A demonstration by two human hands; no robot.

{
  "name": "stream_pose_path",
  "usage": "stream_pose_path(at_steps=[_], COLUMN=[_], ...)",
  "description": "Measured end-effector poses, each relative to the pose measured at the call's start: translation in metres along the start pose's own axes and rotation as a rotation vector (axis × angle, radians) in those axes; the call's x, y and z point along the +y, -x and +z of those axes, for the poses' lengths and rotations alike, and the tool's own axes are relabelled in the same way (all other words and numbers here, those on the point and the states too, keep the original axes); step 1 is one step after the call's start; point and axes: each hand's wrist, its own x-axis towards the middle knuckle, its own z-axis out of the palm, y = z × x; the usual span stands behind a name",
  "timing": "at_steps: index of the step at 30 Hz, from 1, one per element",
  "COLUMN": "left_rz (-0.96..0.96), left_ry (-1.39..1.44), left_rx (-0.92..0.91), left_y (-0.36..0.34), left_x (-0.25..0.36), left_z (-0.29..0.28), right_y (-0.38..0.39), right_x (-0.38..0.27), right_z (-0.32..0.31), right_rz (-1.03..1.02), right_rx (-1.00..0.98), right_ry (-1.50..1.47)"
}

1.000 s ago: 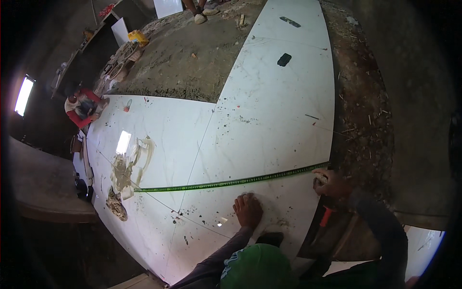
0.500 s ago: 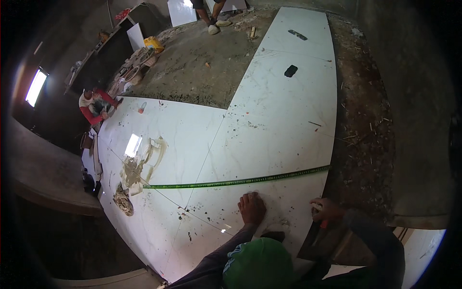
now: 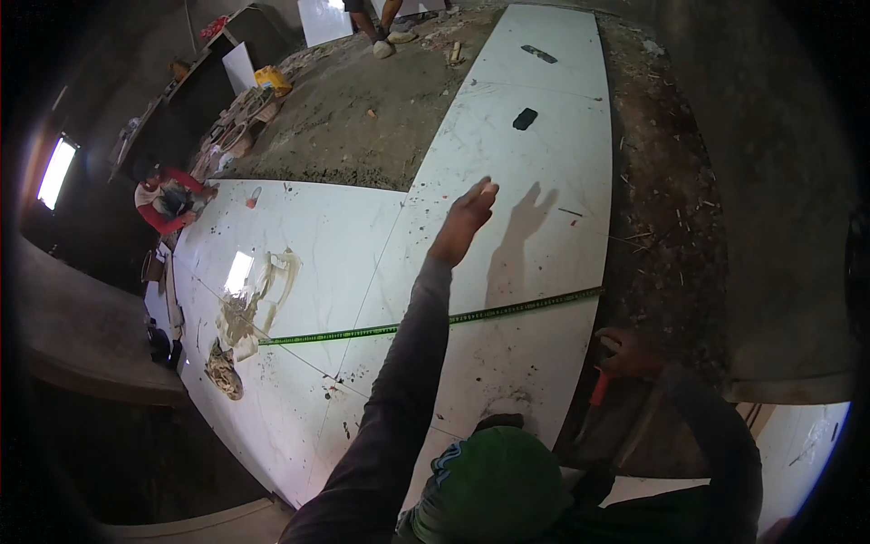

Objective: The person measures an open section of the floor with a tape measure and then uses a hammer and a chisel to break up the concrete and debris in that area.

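My left hand [image 3: 467, 213] is raised above the white slab floor [image 3: 498, 145], fingers stretched out and nothing seen in them, its shadow beside it. A green tape measure [image 3: 517, 306] lies unrolled across the slabs, behind my left forearm. My right hand [image 3: 625, 355] is low at the slabs' right edge, fingers curled; what they hold, if anything, is unclear. Just below it is a red-handled tool [image 3: 600, 385]. A green cap [image 3: 498, 471] fills the bottom middle. Beige smears [image 3: 245, 317] lie near the tape's left end.
A co-worker in red sleeves [image 3: 168, 199] crouches at the left edge; another person's legs [image 3: 381, 32] stand at the back. Rough mortar [image 3: 335, 118] borders the slabs, with rubble [image 3: 671, 236] at right. A dark object [image 3: 524, 118] lies on the far slab. A yellow container [image 3: 272, 80] sits behind.
My left hand has lifted from the slab below the tape and reached forward above it, fingers extended. My right hand has moved slightly up from half a second ago, still at the right edge.
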Motion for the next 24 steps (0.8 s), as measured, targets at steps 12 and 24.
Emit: stream_pose_path(at_steps=[12, 24], left_rz=[-0.097, -0.186], left_ry=[-0.123, -0.893], left_rx=[-0.093, 0.756], left_y=[-0.003, 0.277], left_x=[-0.01, -0.114], left_z=[0.027, -0.044], right_y=[-0.007, 0.01], right_x=[0.04, 0.076], right_z=[0.021, 0.077], right_rz=[-0.103, 0.269], right_rx=[-0.02, -0.426], right_ry=[0.086, -0.08])
